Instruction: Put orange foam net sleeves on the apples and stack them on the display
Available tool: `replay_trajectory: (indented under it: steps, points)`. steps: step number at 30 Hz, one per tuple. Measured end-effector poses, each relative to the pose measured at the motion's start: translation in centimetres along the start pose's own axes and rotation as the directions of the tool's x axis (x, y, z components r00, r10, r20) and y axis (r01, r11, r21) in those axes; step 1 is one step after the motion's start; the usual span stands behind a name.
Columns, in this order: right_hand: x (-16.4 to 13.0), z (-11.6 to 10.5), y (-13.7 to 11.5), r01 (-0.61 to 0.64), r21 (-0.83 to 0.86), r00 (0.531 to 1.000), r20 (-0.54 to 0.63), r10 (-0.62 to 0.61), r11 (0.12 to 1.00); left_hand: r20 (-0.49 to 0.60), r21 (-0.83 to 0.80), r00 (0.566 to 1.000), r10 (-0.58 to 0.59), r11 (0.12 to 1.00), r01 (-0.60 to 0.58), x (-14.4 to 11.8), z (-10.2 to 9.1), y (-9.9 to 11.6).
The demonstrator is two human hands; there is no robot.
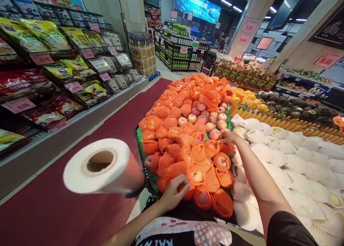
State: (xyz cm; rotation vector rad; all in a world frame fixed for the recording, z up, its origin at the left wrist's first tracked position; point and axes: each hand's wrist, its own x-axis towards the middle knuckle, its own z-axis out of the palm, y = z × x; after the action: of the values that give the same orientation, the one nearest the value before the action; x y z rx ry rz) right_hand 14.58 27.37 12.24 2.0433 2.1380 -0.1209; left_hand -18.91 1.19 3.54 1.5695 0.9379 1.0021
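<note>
Left hand: the left hand [174, 192] is resting at 6 o'clock of the apple heap, fingers curled down over a net-wrapped apple [188, 193] at the near edge — closing on it, though whether it is lifted I cannot tell.
Right hand: the right hand [228, 136] is reaching across to about 3 o'clock of the heap, palm down among the fruit; its fingers are pointing away from the camera and are mostly hidden, so I cannot tell whether they are gripping anything.
Nearest fruit to right hand: a bare pink apple [215, 134] is lying just beside the fingertips, at their 9 o'clock.
Apple heap: the orange foam-netted apples [174, 131] are piling up on a green-lined display bin [140, 138], with a patch of unwrapped apples toward 1 o'clock.
White fruit: the fruit in white foam sleeves [292, 163] are lying at 3 o'clock of the heap, touching its edge under the right forearm.
Bag roll: a roll of thin plastic bags [103, 167] is sticking out at 9 o'clock of the left hand, core facing the camera — well apart from both hands.
Surroundings: snack shelves [53, 59] are lining the aisle at 10 o'clock; a red floor mat [80, 188] is running alongside.
</note>
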Motion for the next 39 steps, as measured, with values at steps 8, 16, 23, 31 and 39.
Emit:
replay_trajectory:
  steps: [8, 16, 23, 31, 39]
  points:
    - [5.9, -2.5, -7.4, 0.034, 0.044, 0.956, -0.293, -0.019, 0.998, 0.017, 0.028, 0.999, 0.028, 0.999, -0.028, 1.2, -0.6, -0.6]
    - [13.2, -4.6, -13.9, 0.093, 0.125, 0.88, -0.475, -0.022, 0.988, 0.016, 0.033, 1.0, -0.018, 0.999, 0.017, 1.4, -1.1, -1.8]
    - [16.0, -6.4, -16.4, 0.132, 0.298, 0.9, -0.437, 0.012, 0.945, 0.012, -0.021, 0.999, -0.036, 0.999, 0.036, 1.9, -1.8, -2.7]
    - [4.7, -8.1, -13.9, 0.367, 0.536, 0.874, -0.478, -0.085, 0.76, 0.127, -0.568, 0.984, -0.127, 0.804, 0.177, 3.7, -2.9, -1.2]
    - [-12.5, -2.8, -11.8, 0.048, 0.978, 0.771, 0.092, -0.63, 0.201, -0.152, -0.514, 0.969, -0.193, 0.853, 0.089, 6.4, -2.9, 0.4]
